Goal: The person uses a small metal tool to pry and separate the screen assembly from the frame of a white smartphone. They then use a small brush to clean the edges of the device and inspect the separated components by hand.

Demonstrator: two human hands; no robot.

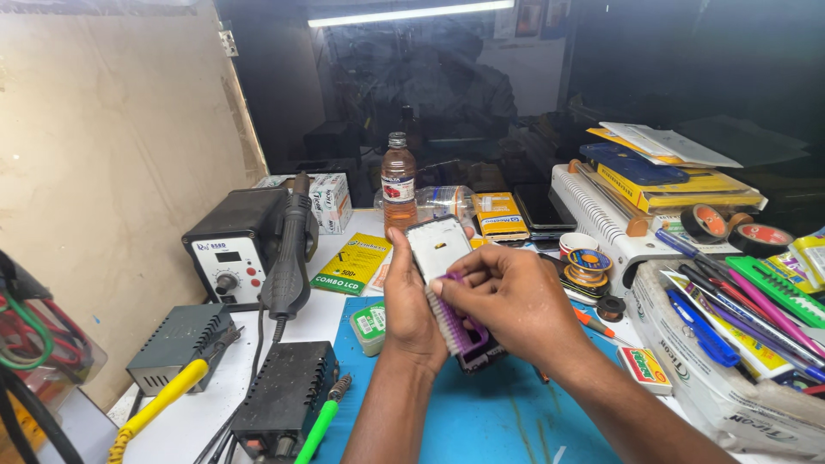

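My left hand [407, 302] holds a phone frame [438, 246] upright by its left edge, its pale inner side facing me, above a blue work mat [481, 412]. My right hand [509, 296] grips a purple brush [457, 325] with white bristles. The bristles press against the lower part of the frame, between the two hands. The frame's bottom end is hidden behind my fingers.
A hot-air rework station with its black handle [288, 258] stands at left, beside soldering irons with yellow [163, 399] and green [320, 421] grips. A bottle of orange-brown liquid [398, 185] stands behind. A small green tin [371, 326] is on the mat. Pens, tape rolls and books crowd the right.
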